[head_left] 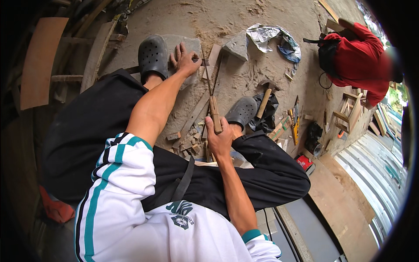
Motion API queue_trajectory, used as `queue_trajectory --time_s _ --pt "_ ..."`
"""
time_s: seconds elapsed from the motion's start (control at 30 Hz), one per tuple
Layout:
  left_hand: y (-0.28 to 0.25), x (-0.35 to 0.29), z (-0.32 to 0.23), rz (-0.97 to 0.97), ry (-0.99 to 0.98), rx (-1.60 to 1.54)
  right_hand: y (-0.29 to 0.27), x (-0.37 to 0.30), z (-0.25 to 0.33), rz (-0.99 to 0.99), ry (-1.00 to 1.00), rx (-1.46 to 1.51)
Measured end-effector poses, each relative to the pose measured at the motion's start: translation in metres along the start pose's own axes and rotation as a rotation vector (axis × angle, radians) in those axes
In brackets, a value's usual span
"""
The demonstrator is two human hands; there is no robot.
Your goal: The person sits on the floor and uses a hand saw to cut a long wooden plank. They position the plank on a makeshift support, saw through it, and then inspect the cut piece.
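Note:
My right hand [219, 137] is closed round the wooden handle [214, 112] of what looks like a handsaw. Its thin dark blade [208, 78] points away from me, seen almost edge-on, so I cannot make out teeth. At the blade's far part my left hand [185, 61] presses down on a dark strip of wood [201, 62], thumb and forefinger at it, other fingers spread. The blade crosses the strip just right of that hand. Beneath lies a flat grey stone slab [188, 43]. My left clog [152, 56] stands beside the hand, seemingly over the strip's other end.
A hammer [264, 102] lies by my right clog [242, 111]. Wood offcuts [192, 142] are heaped between my legs. Beyond sit a grey stone block [236, 46] and crumpled foil sheeting [266, 37]. A person in red [360, 56] bends at far right near a wooden frame [348, 114].

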State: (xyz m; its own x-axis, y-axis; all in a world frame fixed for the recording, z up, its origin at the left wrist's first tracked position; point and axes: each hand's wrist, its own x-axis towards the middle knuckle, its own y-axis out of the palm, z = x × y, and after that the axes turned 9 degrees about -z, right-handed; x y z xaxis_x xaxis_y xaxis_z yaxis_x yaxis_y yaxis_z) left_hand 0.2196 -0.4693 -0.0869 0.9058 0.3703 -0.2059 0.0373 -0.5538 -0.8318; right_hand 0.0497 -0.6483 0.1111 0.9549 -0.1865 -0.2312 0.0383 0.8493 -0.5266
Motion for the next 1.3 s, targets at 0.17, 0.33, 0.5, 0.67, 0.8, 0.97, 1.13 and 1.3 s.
queue_trajectory --time_s 0.17,0.33,0.5,0.67,0.8,0.97,1.13,1.3 --pt "0.003 0.000 0.001 -0.027 -0.005 -0.012 -0.004 -0.002 0.009 0.028 0.042 -0.048" --pt "0.003 0.001 0.000 -0.036 -0.001 -0.005 -0.001 0.001 0.001 -0.004 -0.042 -0.023" --pt "0.005 0.001 0.002 -0.063 -0.001 -0.005 0.001 -0.001 -0.001 0.014 -0.058 -0.022" --pt "0.002 0.000 -0.002 -0.049 -0.013 0.007 0.001 0.000 -0.005 -0.012 -0.078 -0.028" --pt "0.002 -0.001 -0.003 -0.056 -0.014 0.003 0.013 0.011 -0.017 -0.007 -0.080 -0.015" --pt "0.000 -0.001 -0.003 -0.034 -0.030 -0.010 0.008 -0.006 -0.009 -0.011 -0.045 0.037" --pt "0.000 0.004 -0.001 -0.049 -0.006 -0.037 0.015 0.008 -0.022 0.017 -0.035 0.025" --pt "-0.005 0.003 -0.003 -0.007 -0.033 -0.023 0.001 -0.009 -0.004 0.003 -0.047 0.023"
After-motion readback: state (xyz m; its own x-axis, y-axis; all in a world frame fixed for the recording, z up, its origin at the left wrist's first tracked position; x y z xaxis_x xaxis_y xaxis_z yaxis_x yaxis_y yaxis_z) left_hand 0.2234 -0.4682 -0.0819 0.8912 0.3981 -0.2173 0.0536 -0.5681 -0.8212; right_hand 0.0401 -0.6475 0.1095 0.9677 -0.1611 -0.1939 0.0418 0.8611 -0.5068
